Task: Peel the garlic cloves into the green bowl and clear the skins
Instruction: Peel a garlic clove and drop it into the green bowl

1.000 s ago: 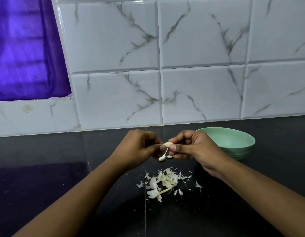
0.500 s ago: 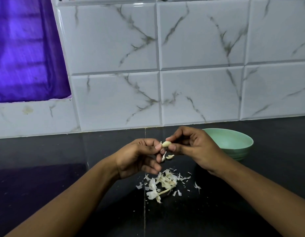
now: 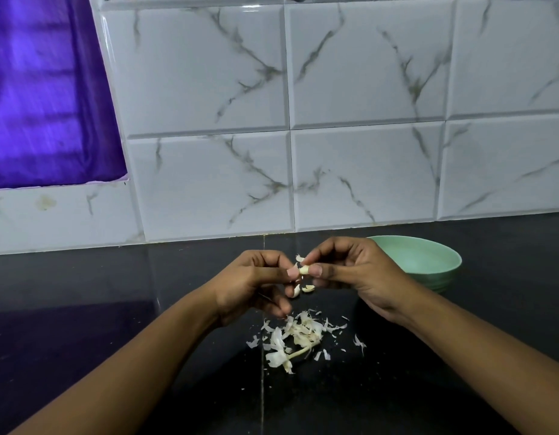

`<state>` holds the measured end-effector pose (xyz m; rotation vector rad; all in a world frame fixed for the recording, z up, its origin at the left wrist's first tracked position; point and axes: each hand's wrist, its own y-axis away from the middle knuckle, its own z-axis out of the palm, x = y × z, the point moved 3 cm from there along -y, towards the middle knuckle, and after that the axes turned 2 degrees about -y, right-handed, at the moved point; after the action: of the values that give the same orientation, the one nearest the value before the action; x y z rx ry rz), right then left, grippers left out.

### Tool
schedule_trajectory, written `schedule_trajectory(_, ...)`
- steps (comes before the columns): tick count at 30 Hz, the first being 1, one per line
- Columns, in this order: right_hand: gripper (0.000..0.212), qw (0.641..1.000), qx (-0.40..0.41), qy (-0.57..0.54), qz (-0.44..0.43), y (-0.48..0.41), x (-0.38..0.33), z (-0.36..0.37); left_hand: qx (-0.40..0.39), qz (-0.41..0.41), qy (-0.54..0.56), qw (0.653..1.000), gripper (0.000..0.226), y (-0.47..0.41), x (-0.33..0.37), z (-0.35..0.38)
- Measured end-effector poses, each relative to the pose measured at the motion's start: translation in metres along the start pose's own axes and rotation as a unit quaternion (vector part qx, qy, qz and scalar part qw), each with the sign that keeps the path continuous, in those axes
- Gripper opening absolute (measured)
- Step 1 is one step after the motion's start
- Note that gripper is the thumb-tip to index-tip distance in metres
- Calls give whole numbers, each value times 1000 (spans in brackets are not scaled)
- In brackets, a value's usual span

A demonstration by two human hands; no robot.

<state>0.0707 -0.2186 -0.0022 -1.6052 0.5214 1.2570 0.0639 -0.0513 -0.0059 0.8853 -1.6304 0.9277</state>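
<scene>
A glossy black stone-like countertop (image 3: pixel 83 309) is seen beneath dry, papery garlic skins (image 3: pixel 295 337); the green bowl (image 3: pixel 441 271) looks smooth, matt plastic, and the marbled wall tiles (image 3: pixel 209 73) are glazed

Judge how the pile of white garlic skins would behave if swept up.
Probably very light and floppy: the pile of white garlic skins is thin, curled flakes. Likely to scatter; stray bits lie apart on the black counter.

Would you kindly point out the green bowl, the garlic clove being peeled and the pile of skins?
green bowl (image 3: pixel 424 257), head view, inner wall.
garlic clove (image 3: pixel 303 270), head view, its exposed middle.
pile of skins (image 3: pixel 298 335), head view, middle of the heap.
</scene>
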Motion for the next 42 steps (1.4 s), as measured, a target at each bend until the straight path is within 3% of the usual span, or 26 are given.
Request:
schedule_trajectory(5,25,999,26,-6,23,-1,0,-3,-2,-25,-59,998,11,2,2,-2)
schedule_trajectory(7,26,999,28,10,37,-1,-1,-5,-9,-44,-132,990,17,3,3,-4)
schedule_trajectory(11,24,992,10,95,85,-1,-1,-7,-24,-33,-330,943,12,4,9,-7)
schedule_trajectory(14,21,983,-5,151,102,0,-4,-7,-19,13,-420,907,3,6,19,-7)
schedule_trajectory(20,23,970,-48,208,114,1,-4,-4,-5,62,-431,900,24,8,25,-2)
schedule_trajectory(28,20,964,-56,236,113,0,-4,-7,-69,21,-403,912,15,8,17,-1)
schedule_trajectory(31,20,961,-60,245,111,0,-5,-7,-36,30,-393,918,7,8,20,-2)
schedule_trajectory(33,18,961,-60,247,110,0,-5,-7,13,56,-384,922,27,8,23,-3)
schedule_trajectory(37,25,961,-62,239,124,1,-4,-4,39,126,-476,870,46,9,21,2)
schedule_trajectory(42,30,975,-62,111,183,0,3,-10,34,229,-527,818,10,6,20,7)
